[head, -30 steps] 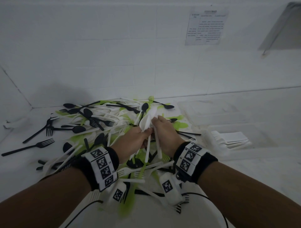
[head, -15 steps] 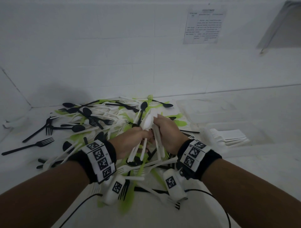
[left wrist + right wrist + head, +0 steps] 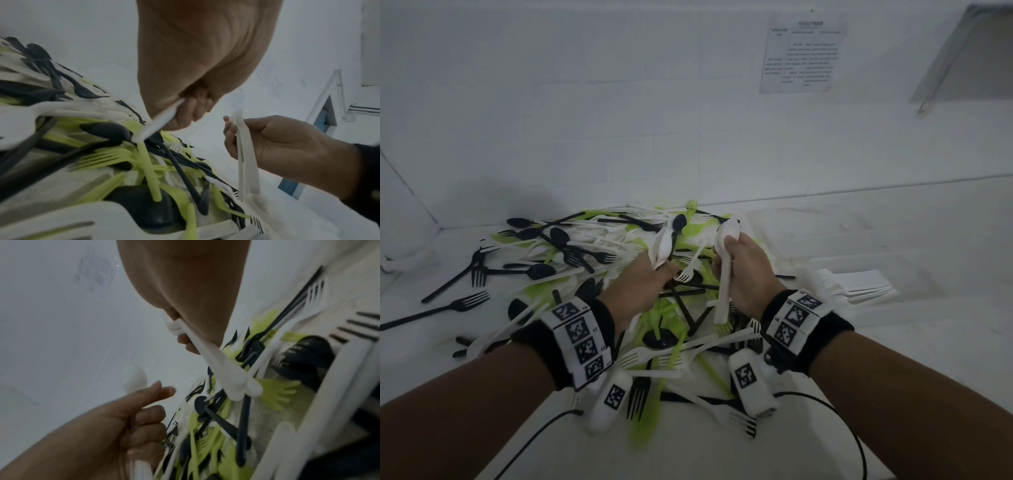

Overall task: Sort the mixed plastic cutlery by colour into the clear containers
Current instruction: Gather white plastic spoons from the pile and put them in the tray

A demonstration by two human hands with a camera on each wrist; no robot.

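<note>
The left hand (image 3: 640,287) has its fingers curled around a white plastic spoon (image 3: 662,245), which it holds with the bowl pointing up and away from the person. The right hand (image 3: 748,274) grips a small bundle of white plastic spoons (image 3: 726,274); their bowls stand above the fist and their handles hang down below it. In the left wrist view this bundle seems to have two or three pieces, but the exact number I cannot tell. The two hands are near each other and do not touch.

Both hands are above a big mixed heap of black, white and lime-green plastic forks and spoons (image 3: 592,260), which lies on the white table (image 3: 928,342) from its far left corner to its near edge. Some black plastic forks (image 3: 453,305) lie apart from the heap, toward the left edge.

On the right side of the table stand clear plastic containers (image 3: 825,236), one behind the other. The nearer container holds a tidy stack of white plastic cutlery (image 3: 856,284). On the white wall behind the table hangs a printed paper sheet (image 3: 803,54); its text is too small to read.
</note>
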